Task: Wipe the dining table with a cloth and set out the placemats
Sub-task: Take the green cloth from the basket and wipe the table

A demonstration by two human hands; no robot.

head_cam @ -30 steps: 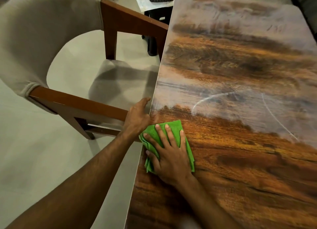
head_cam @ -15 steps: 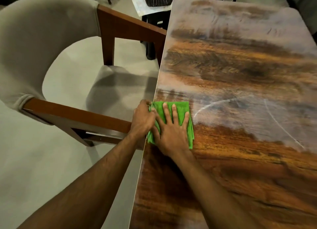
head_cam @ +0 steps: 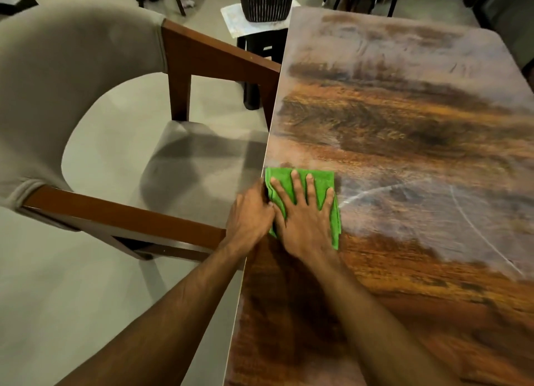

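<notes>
- The folded bright-green cloth (head_cam: 320,178) lies flat on the glossy wood-grain table top (head_cam: 404,125), right at its left edge and about midway between near and far.
- Your right hand (head_cam: 306,223) lies palm-down on the cloth, with straight fingers (head_cam: 295,183) spread apart and pointing to the far end. Green shows between them and past the fingertips.
- Your left hand (head_cam: 250,215) sits at the table's left edge, touching both your right hand and the cloth's left side. Its fingers curl down over the edge, and you cannot tell whether they pinch the cloth or only rest there.
- Thin pale curved streaks (head_cam: 375,189) cross the table top just right of the cloth.
- A beige upholstered chair (head_cam: 72,82) with brown wooden arms (head_cam: 124,220) stands to the left, with its seat tucked against the table.
- At the far left corner, a dark ribbed basket (head_cam: 265,1) sits on a black stool (head_cam: 257,47).
</notes>
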